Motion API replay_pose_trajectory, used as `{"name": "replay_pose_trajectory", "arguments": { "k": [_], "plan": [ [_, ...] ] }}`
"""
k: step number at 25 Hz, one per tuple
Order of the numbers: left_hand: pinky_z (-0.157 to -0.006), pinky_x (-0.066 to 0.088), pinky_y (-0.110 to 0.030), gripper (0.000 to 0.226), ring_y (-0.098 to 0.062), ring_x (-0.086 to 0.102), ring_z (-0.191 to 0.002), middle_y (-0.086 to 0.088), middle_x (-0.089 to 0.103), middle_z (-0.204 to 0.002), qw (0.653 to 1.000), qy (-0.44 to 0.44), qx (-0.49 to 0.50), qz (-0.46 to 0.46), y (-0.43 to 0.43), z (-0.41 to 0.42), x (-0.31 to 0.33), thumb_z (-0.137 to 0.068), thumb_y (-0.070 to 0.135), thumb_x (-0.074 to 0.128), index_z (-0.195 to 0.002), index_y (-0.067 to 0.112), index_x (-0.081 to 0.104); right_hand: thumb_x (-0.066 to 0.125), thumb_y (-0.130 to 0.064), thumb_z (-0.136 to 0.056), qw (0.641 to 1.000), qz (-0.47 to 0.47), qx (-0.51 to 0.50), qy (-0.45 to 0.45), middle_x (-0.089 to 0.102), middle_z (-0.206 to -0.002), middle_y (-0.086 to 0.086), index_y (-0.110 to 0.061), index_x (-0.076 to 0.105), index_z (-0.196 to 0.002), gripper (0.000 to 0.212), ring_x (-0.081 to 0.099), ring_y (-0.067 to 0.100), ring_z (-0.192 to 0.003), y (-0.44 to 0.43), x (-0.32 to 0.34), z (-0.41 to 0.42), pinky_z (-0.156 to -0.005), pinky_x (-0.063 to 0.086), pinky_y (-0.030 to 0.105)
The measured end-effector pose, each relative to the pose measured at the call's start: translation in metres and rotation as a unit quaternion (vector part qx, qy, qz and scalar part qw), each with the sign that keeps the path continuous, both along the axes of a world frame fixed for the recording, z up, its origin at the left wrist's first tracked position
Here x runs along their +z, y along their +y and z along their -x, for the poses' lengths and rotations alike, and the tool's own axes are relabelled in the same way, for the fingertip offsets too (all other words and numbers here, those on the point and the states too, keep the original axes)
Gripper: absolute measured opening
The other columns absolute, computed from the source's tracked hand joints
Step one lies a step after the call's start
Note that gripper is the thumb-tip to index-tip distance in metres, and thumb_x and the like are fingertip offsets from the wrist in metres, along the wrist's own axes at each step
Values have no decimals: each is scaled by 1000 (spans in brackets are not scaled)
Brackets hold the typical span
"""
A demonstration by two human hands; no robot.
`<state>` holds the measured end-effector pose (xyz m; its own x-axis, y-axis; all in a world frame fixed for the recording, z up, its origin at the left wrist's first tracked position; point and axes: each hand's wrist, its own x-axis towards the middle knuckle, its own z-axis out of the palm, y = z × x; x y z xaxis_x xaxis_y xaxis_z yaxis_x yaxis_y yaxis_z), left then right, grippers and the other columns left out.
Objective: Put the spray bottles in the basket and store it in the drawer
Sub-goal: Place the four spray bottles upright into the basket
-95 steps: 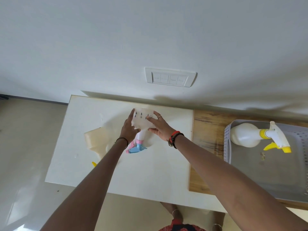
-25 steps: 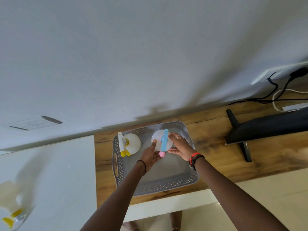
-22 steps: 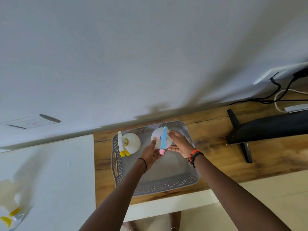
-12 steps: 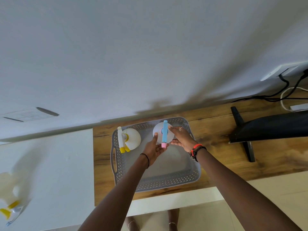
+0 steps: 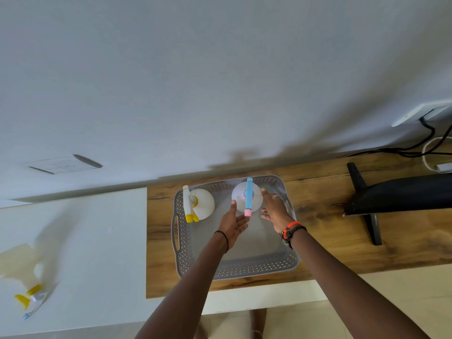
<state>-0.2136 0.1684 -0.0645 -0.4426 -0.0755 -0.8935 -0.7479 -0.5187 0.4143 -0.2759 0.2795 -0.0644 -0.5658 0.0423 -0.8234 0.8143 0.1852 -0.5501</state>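
Hands (image 5: 233, 222) (image 5: 274, 210) open, empty, flanking upright blue-topped bottle (image 5: 247, 198) in basket (image 5: 234, 270); last bottle (image 5: 27, 277) lies far left on worktop, left hand nearer.

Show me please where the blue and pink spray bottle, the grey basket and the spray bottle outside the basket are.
blue and pink spray bottle (image 5: 248, 196): head view, on its blue sprayer head.
grey basket (image 5: 254, 268): head view, on its perforated near wall.
spray bottle outside the basket (image 5: 23, 264): head view, on its blurred pale body, far left.

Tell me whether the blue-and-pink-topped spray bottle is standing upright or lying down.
Upright. The blue-and-pink-topped bottle shows its trigger head over a round body, standing inside the basket.
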Motion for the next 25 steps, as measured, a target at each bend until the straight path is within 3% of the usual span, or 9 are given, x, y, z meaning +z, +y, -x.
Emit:
{"name": "replay_pose_trajectory", "arguments": {
  "k": [3,7,11,14,19,25],
  "plan": [
    [-100,45,-37,64,-30,53,-125,-23,49,-139,1000,-10,18,9,-3,-20,7,-97,48,33,-143,4,31,40,-39,-99,999,-26,-38,1,55,-104,13,-3,54,-122,45,53,27,-99,0,4,-22,-95,50,45],
    [-83,50,-30,50,-24,60,-111,-19,58,-131,996,1,64,61,-6,-55,18,-99,41,34,-128,4,50,41,-31,-100,997,-20,-74,-23,52,-79,3,-13,51,-105,21,52,24,-88,-4,11,-59,-92,50,44],
    [-77,49,-24,38,-23,62,-98,-18,65,-115,986,30,106,129,-14,-94,30,-99,28,42,-120,0,56,44,-22,-98,995,12,-98,-23,47,-70,4,-9,51,-85,20,46,18,-66,-19,15,-98,-61,43,30],
    [-75,49,-25,33,-24,63,-94,-15,66,-103,975,49,139,167,-24,-118,36,-98,21,45,-117,-2,59,45,-13,-97,995,40,-89,-22,47,-68,5,-13,49,-72,25,42,16,-59,-35,20,-119,-52,34,24],
    [-70,46,-23,22,-18,62,-85,-11,67,-93,962,67,153,214,-55,-171,39,-98,22,46,-102,8,63,46,-7,-96,996,63,-58,-15,54,-67,7,-10,54,-77,21,46,16,-57,-69,32,-152,-50,37,25],
    [-74,49,-27,20,-19,64,-85,-9,70,-94,945,39,149,288,-121,-248,34,-97,22,47,-97,12,64,45,-4,-94,999,51,2,1,54,-66,5,-8,55,-86,14,46,15,-55,-129,37,-198,-47,36,23]
  ]
}}
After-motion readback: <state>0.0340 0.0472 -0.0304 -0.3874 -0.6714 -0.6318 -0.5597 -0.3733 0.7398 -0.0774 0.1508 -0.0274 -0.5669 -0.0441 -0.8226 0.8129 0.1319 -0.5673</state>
